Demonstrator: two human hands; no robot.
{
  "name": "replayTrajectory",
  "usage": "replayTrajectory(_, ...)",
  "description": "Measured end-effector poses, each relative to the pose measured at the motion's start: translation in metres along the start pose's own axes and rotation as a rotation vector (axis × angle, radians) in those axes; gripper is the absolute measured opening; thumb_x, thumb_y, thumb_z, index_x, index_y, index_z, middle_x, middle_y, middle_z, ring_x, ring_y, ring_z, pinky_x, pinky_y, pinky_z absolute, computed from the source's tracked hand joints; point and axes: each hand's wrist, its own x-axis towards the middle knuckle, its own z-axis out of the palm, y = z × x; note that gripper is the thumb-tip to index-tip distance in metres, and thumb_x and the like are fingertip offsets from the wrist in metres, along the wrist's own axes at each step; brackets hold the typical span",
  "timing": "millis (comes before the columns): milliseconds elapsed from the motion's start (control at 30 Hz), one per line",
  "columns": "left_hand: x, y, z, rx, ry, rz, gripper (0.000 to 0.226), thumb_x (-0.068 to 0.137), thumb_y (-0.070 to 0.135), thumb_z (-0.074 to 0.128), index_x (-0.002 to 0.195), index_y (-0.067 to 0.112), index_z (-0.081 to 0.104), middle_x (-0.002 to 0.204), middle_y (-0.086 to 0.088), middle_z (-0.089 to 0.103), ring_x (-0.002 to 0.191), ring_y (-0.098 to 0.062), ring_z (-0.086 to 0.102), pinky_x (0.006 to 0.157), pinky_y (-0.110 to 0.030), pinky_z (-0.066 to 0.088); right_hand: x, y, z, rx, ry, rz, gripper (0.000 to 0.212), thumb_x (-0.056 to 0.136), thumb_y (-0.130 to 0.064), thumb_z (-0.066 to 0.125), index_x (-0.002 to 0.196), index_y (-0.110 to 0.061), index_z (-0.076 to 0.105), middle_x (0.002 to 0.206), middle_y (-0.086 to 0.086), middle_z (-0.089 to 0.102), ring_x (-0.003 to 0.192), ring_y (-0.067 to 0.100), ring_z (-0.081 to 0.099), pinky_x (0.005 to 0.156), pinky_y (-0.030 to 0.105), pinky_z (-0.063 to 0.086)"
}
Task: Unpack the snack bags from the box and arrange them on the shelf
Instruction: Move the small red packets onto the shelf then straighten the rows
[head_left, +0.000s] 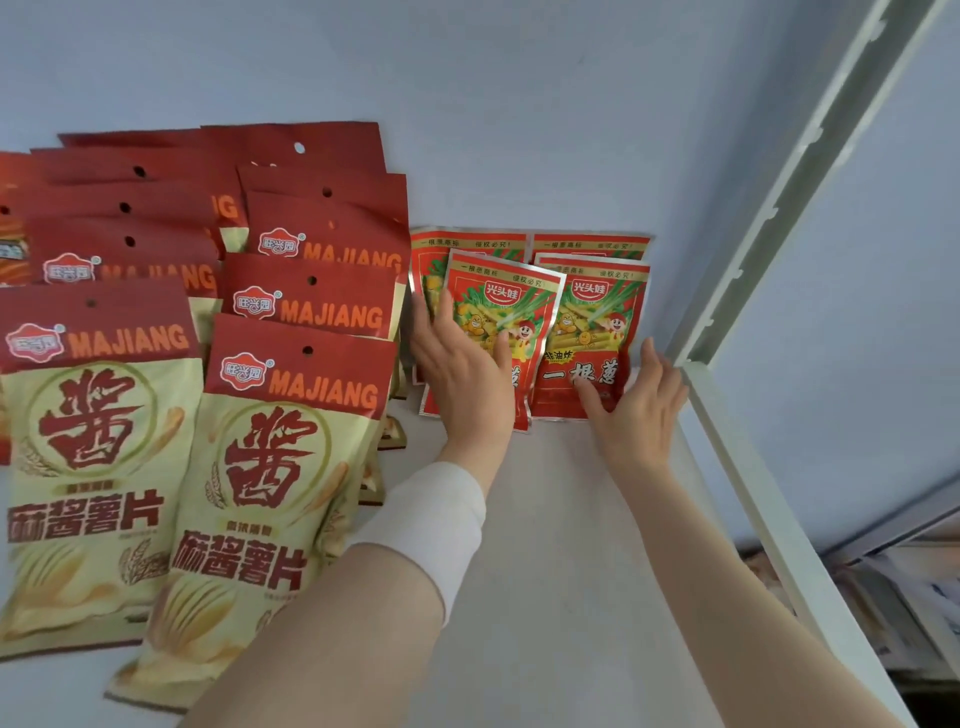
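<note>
- Large chip bags (291, 467): red tops, pale yellow bodies, printed "MAJIANG". They stand in overlapping rows on the left part of the shelf (561, 571), front bags leaning forward.
- Small snack bags (597, 312): red with silver edges, four visible, in two rows at the back right of the shelf, just beside the chip bags and near the rear wall (519, 130).
- Left hand (462, 374): fingers spread, palm flat against the front-left small bag, which tilts to the right. A white sleeve (441, 525) covers the wrist.
- Right hand (634, 410): open, fingers apart, thumb on the lower front of the front-right small bag, fingers at its right edge.
- Shelf frame (743, 441): a white rail along the right edge, just beside the right hand.
</note>
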Motion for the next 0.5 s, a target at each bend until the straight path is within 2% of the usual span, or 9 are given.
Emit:
replayTrajectory(100, -0.008, 0.008, -0.02, 0.14, -0.142, 0.268, 0.057, 0.092, 0.024, 0.056, 0.142, 0.007, 0.033, 0.152, -0.015, 0.025, 0.143, -0.028, 0.019, 0.115, -0.037, 0.019, -0.02, -0.003, -0.019, -0.153, 0.024, -0.065, 0.068, 0.089, -0.037, 0.057, 0.145, -0.012, 0.026, 0.148, 0.008, 0.03, 0.138, 0.024, 0.021, 0.114, 0.037, 0.019)
replayTrajectory(233, -0.018, 0.005, -0.052, 0.484, -0.431, 0.66, 0.043, 0.093, 0.024, 0.054, 0.132, 0.008, 0.046, 0.143, -0.014, 0.041, 0.138, -0.031, 0.029, 0.115, -0.042, 0.02, -0.062, -0.012, -0.039, -0.467, -0.094, -0.205, 0.054, 0.094, -0.032, 0.05, 0.142, -0.014, 0.033, 0.145, 0.006, 0.037, 0.137, 0.027, 0.026, 0.111, 0.04, 0.023)
replayTrajectory(333, -0.035, -0.003, -0.09, 0.671, -0.52, 0.766, 0.038, 0.093, 0.021, 0.053, 0.128, 0.009, 0.048, 0.134, -0.013, 0.049, 0.132, -0.03, 0.036, 0.112, -0.042, 0.025, -0.101, -0.026, -0.05, -0.627, -0.205, -0.277, 0.052, 0.096, -0.032, 0.045, 0.142, -0.014, 0.032, 0.148, 0.006, 0.035, 0.139, 0.026, 0.024, 0.111, 0.039, 0.022)
replayTrajectory(500, -0.072, -0.026, -0.174, 0.8, -0.525, 0.779, 0.026, 0.09, 0.011, 0.046, 0.115, 0.01, 0.053, 0.119, -0.01, 0.056, 0.117, -0.029, 0.046, 0.1, -0.039, 0.034, -0.174, -0.058, -0.06, -0.688, -0.341, -0.4, 0.051, 0.098, -0.033, 0.039, 0.145, -0.015, 0.027, 0.151, 0.005, 0.031, 0.141, 0.025, 0.022, 0.113, 0.039, 0.021)
